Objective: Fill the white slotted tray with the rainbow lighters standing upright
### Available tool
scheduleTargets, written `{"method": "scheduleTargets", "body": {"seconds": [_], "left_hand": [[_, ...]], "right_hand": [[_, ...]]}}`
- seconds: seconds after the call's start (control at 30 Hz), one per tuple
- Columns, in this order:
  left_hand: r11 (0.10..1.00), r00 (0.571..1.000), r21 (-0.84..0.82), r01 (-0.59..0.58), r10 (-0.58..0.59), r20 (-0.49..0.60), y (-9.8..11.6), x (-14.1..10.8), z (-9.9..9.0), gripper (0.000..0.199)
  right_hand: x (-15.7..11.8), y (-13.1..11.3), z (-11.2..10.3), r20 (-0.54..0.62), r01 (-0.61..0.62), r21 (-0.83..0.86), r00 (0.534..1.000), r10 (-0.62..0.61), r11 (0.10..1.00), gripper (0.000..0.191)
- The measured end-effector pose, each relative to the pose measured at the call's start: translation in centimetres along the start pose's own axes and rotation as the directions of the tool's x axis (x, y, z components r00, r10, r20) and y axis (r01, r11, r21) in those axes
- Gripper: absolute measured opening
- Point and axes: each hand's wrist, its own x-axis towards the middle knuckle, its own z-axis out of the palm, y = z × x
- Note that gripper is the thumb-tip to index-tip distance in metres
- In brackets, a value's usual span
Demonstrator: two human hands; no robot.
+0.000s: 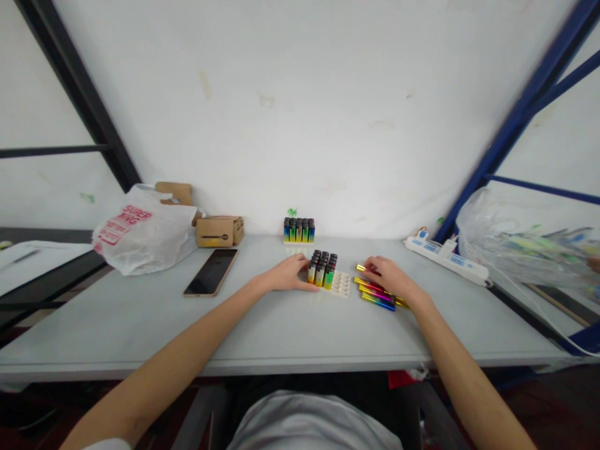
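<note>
Upright lighters (320, 275) with black tops fill the left part of a white tray (343, 285), whose right-hand holes show bare. My left hand (291, 273) curls around the tray's left side, thumb at the front and fingers behind, gripping it against the lighters. Right of the tray, my right hand (382, 274) has its fingers closed on a gold lighter (360, 267) lying flat, its far end covered by the fingers. Below that hand lie several loose shiny lighters (375, 295) in gold, red, pink and blue, partly hidden by the hand.
Another block of upright lighters (299, 230) stands by the wall. On the left are a phone (212, 272), a cardboard box (218, 232) and a white plastic bag (147, 231). A power strip (447, 260) lies at the right, near a clear plastic bag (520, 237).
</note>
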Motion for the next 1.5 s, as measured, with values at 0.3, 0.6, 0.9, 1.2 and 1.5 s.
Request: {"method": "scheduleTargets", "body": {"seconds": [0.3,0.6,0.9,1.2,1.5], "left_hand": [[1.0,1.0,0.0,-0.016,0.016,-0.004,-0.2,0.1,0.1,0.067],[1.0,1.0,-0.009,-0.005,0.005,0.009,0.0,0.0,0.0,0.066],[0.999,1.0,-0.038,0.0,0.0,-0.003,-0.3,0.0,0.2,0.067],[1.0,1.0,-0.01,0.0,0.0,0.012,-0.2,0.1,0.1,0.066],[1.0,1.0,-0.012,-0.001,0.001,0.007,-0.3,0.1,0.1,0.067]], "right_hand": [[0.9,-2.8,0.2,-0.297,-0.051,0.269,0.946,0.133,0.962,0.041],[1.4,-4.5,0.8,-0.165,-0.025,0.662,0.97,0.178,0.749,0.059],[1.3,-6.4,1.4,-0.018,-0.074,0.876,0.983,0.184,0.477,0.06],[1.0,-5.9,2.6,-0.205,-0.053,0.662,0.947,0.248,0.748,0.064],[1.4,-6.5,2.5,-0.25,-0.072,0.526,0.939,0.234,0.848,0.052]]}}
